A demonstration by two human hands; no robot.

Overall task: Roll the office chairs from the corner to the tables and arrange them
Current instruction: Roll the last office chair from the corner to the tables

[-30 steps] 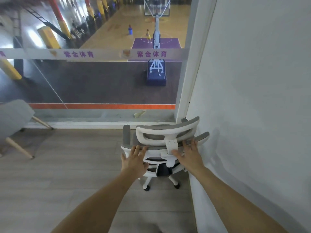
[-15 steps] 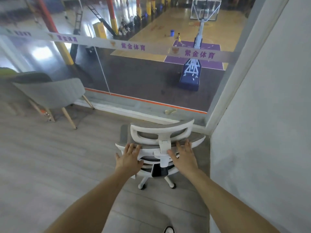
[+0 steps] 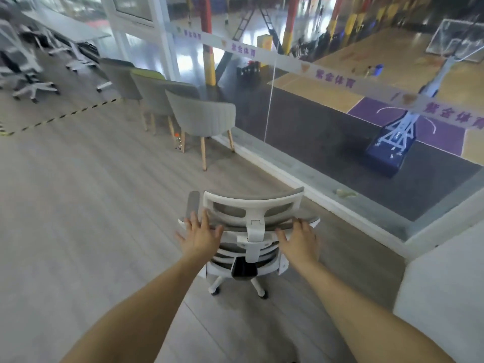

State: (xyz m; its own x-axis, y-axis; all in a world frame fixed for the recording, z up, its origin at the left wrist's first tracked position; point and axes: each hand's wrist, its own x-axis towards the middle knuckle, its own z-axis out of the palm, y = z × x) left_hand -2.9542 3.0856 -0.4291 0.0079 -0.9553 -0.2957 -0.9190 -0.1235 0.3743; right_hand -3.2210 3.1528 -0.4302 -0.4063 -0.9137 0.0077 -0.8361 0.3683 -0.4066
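Observation:
A white office chair (image 3: 252, 205) with grey mesh back and headrest stands just in front of me on its castors, its back toward me. My left hand (image 3: 200, 235) lies on the left side of the backrest's top edge, fingers spread over it. My right hand (image 3: 300, 238) rests on the right side of the same edge. Both hands hold the chair. A white table (image 3: 69, 28) stands far off at the upper left, with another white office chair (image 3: 25, 72) near it.
Three grey upholstered chairs with wooden legs (image 3: 201, 119) line the glass wall (image 3: 314, 113) on the right. A white wall corner (image 3: 442, 292) is close at my right. Yellow-black floor tape (image 3: 62, 115) crosses the wooden floor at the left.
My view has swung left, away from the corner wall. The chair has turned and come out of the corner with my hands on its backrest; the tables have come into view.

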